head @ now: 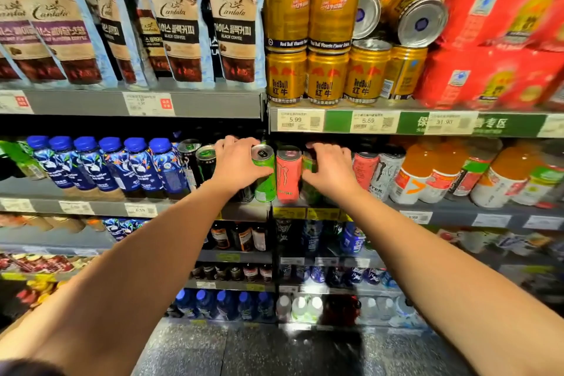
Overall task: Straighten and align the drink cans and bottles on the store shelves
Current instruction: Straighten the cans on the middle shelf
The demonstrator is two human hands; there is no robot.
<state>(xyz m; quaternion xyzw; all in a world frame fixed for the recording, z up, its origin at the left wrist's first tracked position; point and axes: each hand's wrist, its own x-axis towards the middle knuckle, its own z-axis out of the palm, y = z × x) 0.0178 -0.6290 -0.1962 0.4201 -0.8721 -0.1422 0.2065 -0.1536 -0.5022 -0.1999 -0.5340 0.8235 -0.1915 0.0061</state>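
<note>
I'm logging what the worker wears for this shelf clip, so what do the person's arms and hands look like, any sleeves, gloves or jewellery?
Both forearms are bare up to the frame edge, no sleeves showing. The left hand and right hand wear no gloves, and no rings, watch or bracelets are visible.

Tall cans stood packed side by side along the middle shelf [451, 212], the pink can [288, 175] wedged between both hands, leaving only a dark gap above the can tops under the upper shelf edge [338, 122].
</note>
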